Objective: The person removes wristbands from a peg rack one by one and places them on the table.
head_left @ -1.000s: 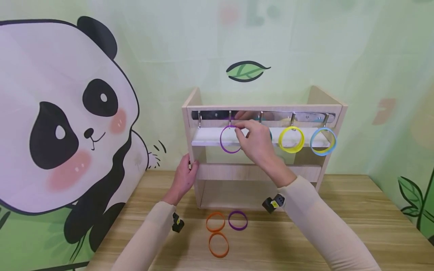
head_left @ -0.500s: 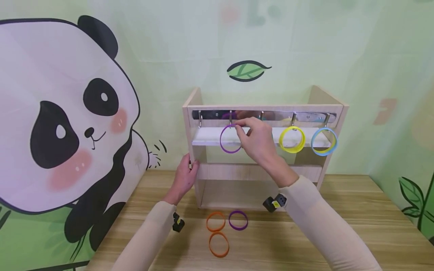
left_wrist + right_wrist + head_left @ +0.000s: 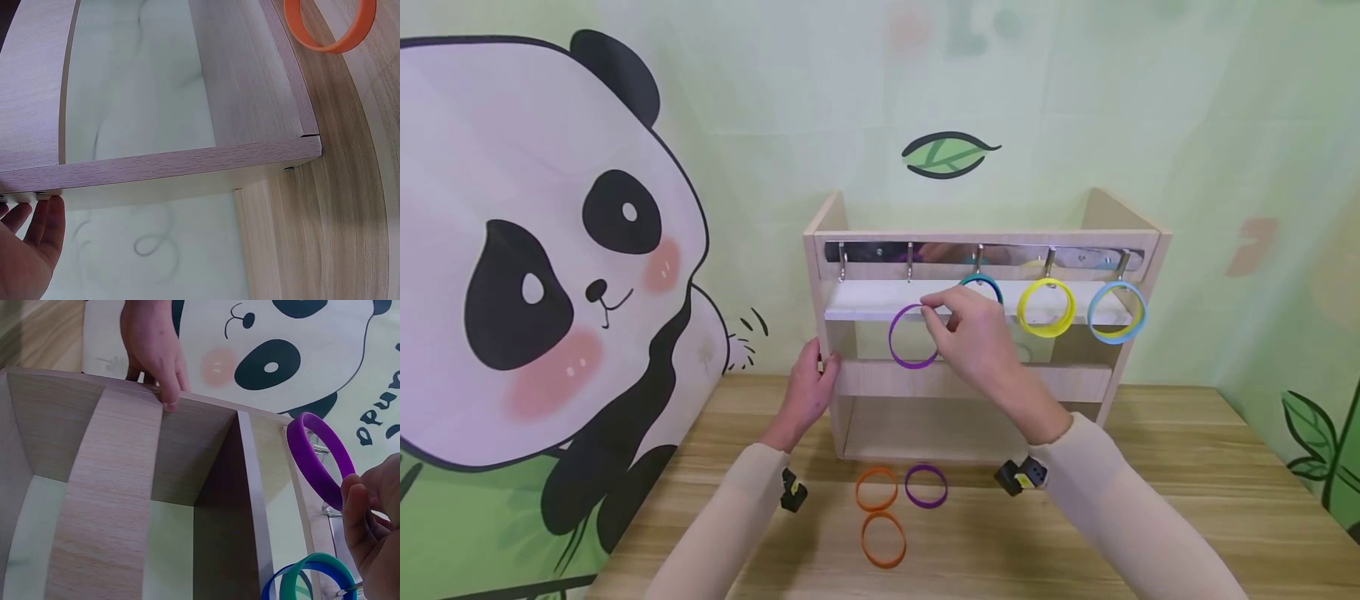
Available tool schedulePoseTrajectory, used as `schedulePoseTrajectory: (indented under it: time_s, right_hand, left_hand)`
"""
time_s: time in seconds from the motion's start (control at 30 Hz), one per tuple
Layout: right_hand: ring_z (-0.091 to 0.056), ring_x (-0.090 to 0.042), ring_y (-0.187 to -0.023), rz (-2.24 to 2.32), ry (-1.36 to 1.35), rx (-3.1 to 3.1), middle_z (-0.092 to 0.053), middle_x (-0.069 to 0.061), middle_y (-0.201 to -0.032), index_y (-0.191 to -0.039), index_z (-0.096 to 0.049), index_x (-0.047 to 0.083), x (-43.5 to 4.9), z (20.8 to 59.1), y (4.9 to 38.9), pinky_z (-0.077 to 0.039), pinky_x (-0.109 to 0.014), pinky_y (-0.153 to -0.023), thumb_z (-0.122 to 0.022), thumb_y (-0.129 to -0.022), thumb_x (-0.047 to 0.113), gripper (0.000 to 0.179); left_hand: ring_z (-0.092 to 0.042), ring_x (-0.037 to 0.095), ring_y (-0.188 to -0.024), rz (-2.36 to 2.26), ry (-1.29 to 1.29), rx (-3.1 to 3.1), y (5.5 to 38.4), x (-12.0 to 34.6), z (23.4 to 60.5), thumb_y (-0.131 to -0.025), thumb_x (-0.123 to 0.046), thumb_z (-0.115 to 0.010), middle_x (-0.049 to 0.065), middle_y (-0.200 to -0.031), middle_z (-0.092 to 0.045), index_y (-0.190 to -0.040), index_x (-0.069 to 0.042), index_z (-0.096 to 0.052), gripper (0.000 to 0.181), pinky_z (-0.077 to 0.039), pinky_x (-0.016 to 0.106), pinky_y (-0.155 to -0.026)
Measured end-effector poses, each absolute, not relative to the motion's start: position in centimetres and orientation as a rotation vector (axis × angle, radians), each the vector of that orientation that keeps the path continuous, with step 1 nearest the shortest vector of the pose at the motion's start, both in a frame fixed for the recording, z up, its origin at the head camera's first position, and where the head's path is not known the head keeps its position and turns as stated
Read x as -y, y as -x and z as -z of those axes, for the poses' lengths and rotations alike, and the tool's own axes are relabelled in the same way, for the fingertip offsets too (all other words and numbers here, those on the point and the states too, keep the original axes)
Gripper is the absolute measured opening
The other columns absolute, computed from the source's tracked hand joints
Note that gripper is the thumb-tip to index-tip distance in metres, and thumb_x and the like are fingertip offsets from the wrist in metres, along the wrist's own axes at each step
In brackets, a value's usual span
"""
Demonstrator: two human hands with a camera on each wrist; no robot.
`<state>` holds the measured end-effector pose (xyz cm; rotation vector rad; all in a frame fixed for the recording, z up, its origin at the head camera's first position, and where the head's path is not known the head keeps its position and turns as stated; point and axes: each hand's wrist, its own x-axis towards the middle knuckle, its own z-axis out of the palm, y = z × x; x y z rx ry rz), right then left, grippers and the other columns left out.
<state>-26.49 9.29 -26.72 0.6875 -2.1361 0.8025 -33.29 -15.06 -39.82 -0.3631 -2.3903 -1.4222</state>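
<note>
My right hand (image 3: 977, 342) pinches the top of a purple silicone wristband (image 3: 891, 340) between thumb and fingers. The band hangs in front of the upper shelf, lower than the second hook (image 3: 910, 265) from the left and apart from it. Seen by the right wrist camera, the wristband (image 3: 304, 453) is tilted near the metal hooks, its lower edge between the fingertips. My left hand (image 3: 808, 387) grips the left side panel of the wooden shelf (image 3: 917, 382). Its thumb lies over the front edge, and its fingers (image 3: 53, 225) touch the outer face.
A teal band (image 3: 997, 287), a yellow band (image 3: 1066, 315) and a light blue band (image 3: 1116, 339) hang on the hooks rightward. Two orange bands, the nearer orange band (image 3: 883, 566) and the farther orange band (image 3: 877, 507), lie on the table beside another purple band (image 3: 927, 505).
My right hand has come down with the purple wristband, from hook level to below the hooks. The teal band now shows above the hand. My left hand stays where it was.
</note>
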Motion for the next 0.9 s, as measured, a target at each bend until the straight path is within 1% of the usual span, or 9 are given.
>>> schedulePoseTrajectory:
  time_s: [0.43, 0.63, 0.9]
  right_hand:
    - [-0.048, -0.008, -0.054, -0.811, -0.758, 2.218, -0.068, -0.005, -0.088, -0.096, -0.072, 0.005, -10.2, 29.5, 25.4, -0.043, -0.021, -0.044, -0.069, -0.085, 0.009, 0.012]
    - [-0.050, -0.007, -0.055, -0.796, -0.815, 2.209, -0.069, -0.004, -0.083, -0.091, -0.072, 0.006, -10.5, 31.2, 25.2, -0.044, -0.020, -0.047, -0.071, -0.083, 0.007, 0.008]
    - [-0.049, -0.005, -0.057, -0.819, -0.797, 2.299, -0.068, 0.000, -0.083, -0.090, -0.073, 0.009, -11.1, 33.9, 24.9, -0.044, -0.018, -0.047, -0.070, -0.084, 0.009, 0.007]
  left_hand:
    - [-0.051, 0.026, -0.112, 1.410, 0.349, 2.396, 33.3, 14.9, 39.8, -0.100, -0.027, -0.040, 0.012, -0.130, -0.046, -0.141, -0.007, -0.034, 0.046, -0.052, 0.043, -0.086]
    - [-0.050, 0.026, -0.113, 1.419, 0.354, 2.398, 33.3, 15.0, 39.8, -0.100, -0.029, -0.040, 0.012, -0.131, -0.045, -0.142, -0.007, -0.033, 0.047, -0.052, 0.044, -0.086]
    - [-0.051, 0.026, -0.112, 1.420, 0.346, 2.390, 33.4, 15.0, 39.9, -0.100, -0.028, -0.040, 0.012, -0.130, -0.045, -0.141, -0.007, -0.034, 0.047, -0.051, 0.044, -0.086]
